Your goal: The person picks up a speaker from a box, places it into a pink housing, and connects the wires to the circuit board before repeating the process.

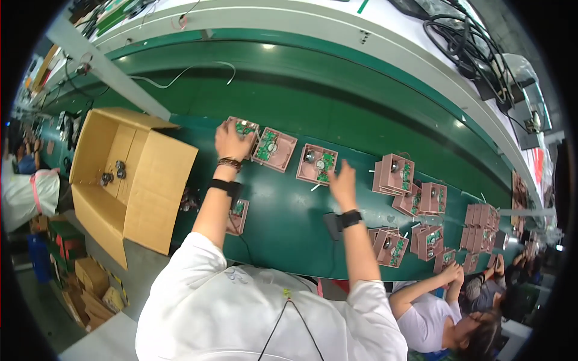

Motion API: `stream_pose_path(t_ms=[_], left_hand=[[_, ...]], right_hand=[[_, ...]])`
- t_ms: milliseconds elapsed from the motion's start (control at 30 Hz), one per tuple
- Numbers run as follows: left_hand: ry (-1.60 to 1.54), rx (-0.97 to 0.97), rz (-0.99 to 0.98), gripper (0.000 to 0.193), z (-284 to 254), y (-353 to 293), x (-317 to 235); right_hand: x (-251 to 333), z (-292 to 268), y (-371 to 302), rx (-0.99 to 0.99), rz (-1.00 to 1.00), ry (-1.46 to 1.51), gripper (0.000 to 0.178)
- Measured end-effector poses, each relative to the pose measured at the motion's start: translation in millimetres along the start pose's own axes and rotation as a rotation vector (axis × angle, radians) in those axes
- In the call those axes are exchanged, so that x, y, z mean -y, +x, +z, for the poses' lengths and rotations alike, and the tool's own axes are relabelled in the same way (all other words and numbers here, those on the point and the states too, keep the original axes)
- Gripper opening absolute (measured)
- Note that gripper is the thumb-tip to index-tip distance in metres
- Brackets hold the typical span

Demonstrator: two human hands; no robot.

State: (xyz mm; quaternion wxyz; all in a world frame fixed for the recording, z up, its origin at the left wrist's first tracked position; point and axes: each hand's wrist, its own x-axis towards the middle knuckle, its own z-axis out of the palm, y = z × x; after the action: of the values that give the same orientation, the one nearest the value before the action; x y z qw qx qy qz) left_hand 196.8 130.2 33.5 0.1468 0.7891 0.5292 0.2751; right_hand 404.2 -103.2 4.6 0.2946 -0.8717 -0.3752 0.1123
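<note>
My left hand (233, 142) is closed over the near left part of a pink plastic housing (245, 126) with a green circuit board inside. To its right lies a second pink housing (274, 149) with a board and a round part in it. A third housing (316, 163) holds a dark round speaker (310, 156) and a green board. My right hand (343, 185) is at this housing's right edge, thumb and forefinger apart; whether it touches the edge I cannot tell. Another pink housing (238, 216) lies by my left forearm, partly hidden.
An open cardboard box (159, 186) with a few dark speakers (120, 169) stands at the left. Several pink housings (394, 175) are stacked along the green bench (283, 210) to the right. A co-worker (430, 319) sits at the right, hands at a housing. A shelf edge (337, 45) crosses the far side.
</note>
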Motion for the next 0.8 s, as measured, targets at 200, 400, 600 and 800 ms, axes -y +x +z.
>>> stream_pose_path(t_ms=[200,400,600,800], left_hand=[[0.244,0.362,-0.145,0.09,0,-17,15],[0.313,0.402,-0.096,0.095,7,-20,15],[0.315,0.426,-0.104,0.089,11,-23,4],[0.314,0.355,-0.042,0.081,10,-28,14]], right_hand=[[42,25,-15,-0.156,0.142,-0.148,0.06],[62,25,-18,-0.137,-0.385,-0.277,0.06],[61,55,-12,-0.135,-0.401,-0.306,0.055],[20,12,2,-0.125,-0.202,-0.68,0.055]])
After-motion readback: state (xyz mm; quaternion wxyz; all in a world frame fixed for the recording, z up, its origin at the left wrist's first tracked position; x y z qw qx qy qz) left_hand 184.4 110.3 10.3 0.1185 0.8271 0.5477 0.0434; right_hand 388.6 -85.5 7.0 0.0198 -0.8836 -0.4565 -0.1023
